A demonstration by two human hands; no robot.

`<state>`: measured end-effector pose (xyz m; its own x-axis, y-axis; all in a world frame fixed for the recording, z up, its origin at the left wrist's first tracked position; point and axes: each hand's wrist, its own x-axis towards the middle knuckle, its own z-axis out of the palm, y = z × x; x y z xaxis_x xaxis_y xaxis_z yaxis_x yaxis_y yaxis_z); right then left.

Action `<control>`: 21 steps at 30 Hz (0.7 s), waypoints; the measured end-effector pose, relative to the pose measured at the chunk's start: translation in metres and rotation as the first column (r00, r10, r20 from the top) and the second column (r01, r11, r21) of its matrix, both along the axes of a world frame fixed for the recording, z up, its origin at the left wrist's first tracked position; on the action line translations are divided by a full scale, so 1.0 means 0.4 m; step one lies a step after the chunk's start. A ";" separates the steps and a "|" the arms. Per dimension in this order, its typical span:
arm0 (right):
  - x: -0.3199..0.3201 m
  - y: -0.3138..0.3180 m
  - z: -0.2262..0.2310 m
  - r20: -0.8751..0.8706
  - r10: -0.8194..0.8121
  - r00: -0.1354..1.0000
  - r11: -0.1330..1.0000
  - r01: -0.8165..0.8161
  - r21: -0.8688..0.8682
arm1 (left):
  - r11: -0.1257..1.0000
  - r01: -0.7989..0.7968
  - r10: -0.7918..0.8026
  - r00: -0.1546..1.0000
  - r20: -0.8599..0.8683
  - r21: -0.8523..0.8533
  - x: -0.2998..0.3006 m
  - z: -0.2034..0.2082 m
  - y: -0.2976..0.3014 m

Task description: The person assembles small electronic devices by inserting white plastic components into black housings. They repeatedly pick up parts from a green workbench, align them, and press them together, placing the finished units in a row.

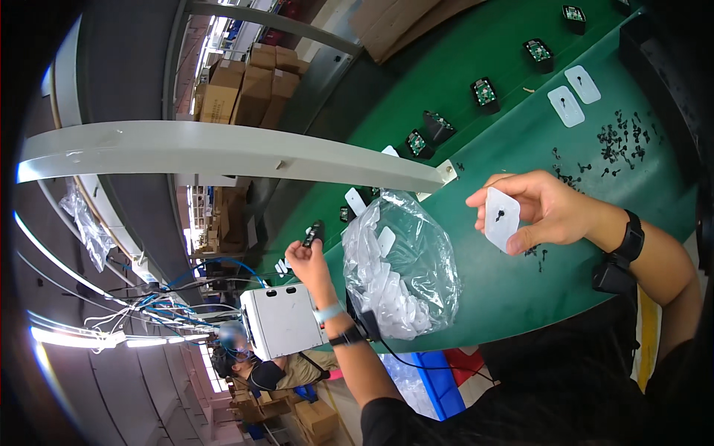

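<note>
The right hand (547, 209) pinches a thin white plastic plate (501, 218) by its edges above the green table (476, 282); it looks light, stiff and slightly slippery. The left hand (309, 260) fingers close on a small black part (314, 234) beside the clear bag (401, 267).

Tabletop (476, 275): matt green mat, smooth, rubbery look. Clear bag (405, 260): thin crinkled plastic, glossy, full of milky-white smooth plastic pieces. White pad (502, 217) in right hand (554, 208): flat matt plastic. Small screws (621, 141): black, dull metal. Cartons (249, 93): brown rough cardboard. Grey rail (223, 152): painted metal, satin.
</note>
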<state>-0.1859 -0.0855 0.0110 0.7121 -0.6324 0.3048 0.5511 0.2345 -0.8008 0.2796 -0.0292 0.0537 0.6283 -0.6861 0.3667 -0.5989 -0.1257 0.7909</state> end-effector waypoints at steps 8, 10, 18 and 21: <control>0.011 0.039 0.041 0.001 0.025 1.000 1.000 -0.025 0.017 | 0.856 0.456 -0.499 0.606 -0.619 -0.243 -0.492 0.047 0.237; 0.016 0.049 0.040 -0.018 0.043 0.999 0.999 -0.043 0.011 | 0.783 0.538 -0.564 0.404 -0.721 -0.311 -0.555 0.032 0.235; 0.022 0.065 0.023 -0.030 -0.013 0.999 0.993 0.010 -0.121 | 0.760 0.650 -0.594 0.686 -0.421 -0.012 -0.686 0.100 0.180; 0.022 0.067 0.026 -0.028 -0.045 0.999 0.988 0.040 -0.150 | 0.745 0.667 -0.621 0.682 -0.386 -0.020 -0.697 0.111 0.172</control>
<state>-0.1771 -0.0586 0.0215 0.6960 -0.6116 0.3763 0.5324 0.0878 -0.8419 0.0009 0.0394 0.0979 0.0807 -0.9907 0.1093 -0.2549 0.0855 0.9632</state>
